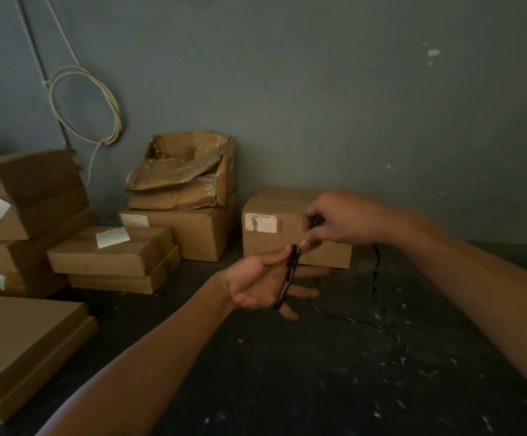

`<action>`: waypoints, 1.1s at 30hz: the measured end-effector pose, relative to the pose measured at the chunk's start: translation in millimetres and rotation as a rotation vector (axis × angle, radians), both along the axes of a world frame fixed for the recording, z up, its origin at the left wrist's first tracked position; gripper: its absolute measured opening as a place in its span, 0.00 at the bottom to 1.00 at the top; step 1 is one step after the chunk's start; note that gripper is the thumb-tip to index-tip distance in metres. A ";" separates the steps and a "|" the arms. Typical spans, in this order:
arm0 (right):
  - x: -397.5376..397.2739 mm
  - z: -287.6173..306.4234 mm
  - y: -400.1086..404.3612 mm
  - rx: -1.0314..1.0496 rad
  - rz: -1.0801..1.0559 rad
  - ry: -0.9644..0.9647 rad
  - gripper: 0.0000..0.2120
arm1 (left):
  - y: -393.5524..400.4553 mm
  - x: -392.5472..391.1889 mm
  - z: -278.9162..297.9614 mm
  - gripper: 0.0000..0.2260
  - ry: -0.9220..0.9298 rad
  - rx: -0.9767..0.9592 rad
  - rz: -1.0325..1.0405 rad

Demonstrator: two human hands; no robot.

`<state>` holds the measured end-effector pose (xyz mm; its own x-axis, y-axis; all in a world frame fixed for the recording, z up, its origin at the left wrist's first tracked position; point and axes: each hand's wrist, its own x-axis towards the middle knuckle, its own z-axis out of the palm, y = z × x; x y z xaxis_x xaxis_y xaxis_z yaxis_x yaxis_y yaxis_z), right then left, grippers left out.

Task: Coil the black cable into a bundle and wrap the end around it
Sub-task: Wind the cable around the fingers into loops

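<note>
The black cable is wound in a few thin loops around my left hand, running from the thumb down across the open palm. My right hand is just above and to the right of it, thumb and fingertips pinched on the cable at the top of the loops. The rest of the cable trails off behind my right wrist, hangs down at the right and lies loose on the dark floor below my hands.
Cardboard boxes stand along the grey wall: one right behind my hands, a torn one stacked on another, flat ones at left. A white cable coil hangs on the wall. The dark floor is speckled with debris.
</note>
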<state>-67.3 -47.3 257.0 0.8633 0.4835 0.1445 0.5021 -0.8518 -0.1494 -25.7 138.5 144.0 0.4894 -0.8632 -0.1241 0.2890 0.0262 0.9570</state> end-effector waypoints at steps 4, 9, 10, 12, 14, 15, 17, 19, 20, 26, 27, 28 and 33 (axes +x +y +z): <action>11.5 10.9 -11.6 0.035 0.014 -0.073 0.06 | 4.4 -7.3 -5.0 0.21 -0.009 0.052 -0.174; 29.4 -1.2 -36.8 0.214 0.031 -0.053 0.09 | 7.5 -18.1 2.1 0.23 0.026 -0.087 -0.277; 32.9 -9.3 -40.5 0.243 0.024 -0.022 0.10 | 8.1 -18.9 5.2 0.23 0.037 -0.119 -0.280; 38.6 -26.7 -43.9 0.330 0.025 0.076 0.10 | 8.5 -20.6 11.0 0.23 0.028 -0.156 -0.293; 41.4 -41.3 -43.2 0.461 0.021 0.152 0.10 | 8.2 -22.2 18.0 0.23 0.018 -0.197 -0.300; 41.7 -49.0 -41.7 0.511 0.013 0.163 0.11 | 8.2 -22.5 21.8 0.23 0.016 -0.222 -0.292; 32.4 -62.4 -32.6 0.591 0.009 0.172 0.11 | 7.6 -20.5 29.9 0.23 0.007 -0.275 -0.262; 19.8 -81.8 -18.5 0.679 0.039 0.244 0.12 | 5.6 -16.1 38.2 0.23 -0.001 -0.334 -0.236; 12.8 -94.1 -9.1 0.706 0.044 0.305 0.11 | 4.6 -13.1 42.2 0.23 -0.001 -0.369 -0.228; -16.6 -151.8 42.0 0.589 0.066 0.483 0.08 | 7.7 6.7 50.2 0.22 -0.023 -0.420 -0.134; -18.9 -151.0 44.3 0.555 0.084 0.485 0.07 | 8.5 9.2 48.7 0.22 -0.022 -0.420 -0.105; -20.9 -147.6 45.7 0.526 0.100 0.489 0.07 | 8.8 11.2 47.1 0.22 -0.018 -0.418 -0.073; -30.0 -116.3 50.3 0.299 0.092 0.476 0.12 | 15.4 22.5 38.0 0.22 -0.001 -0.369 0.136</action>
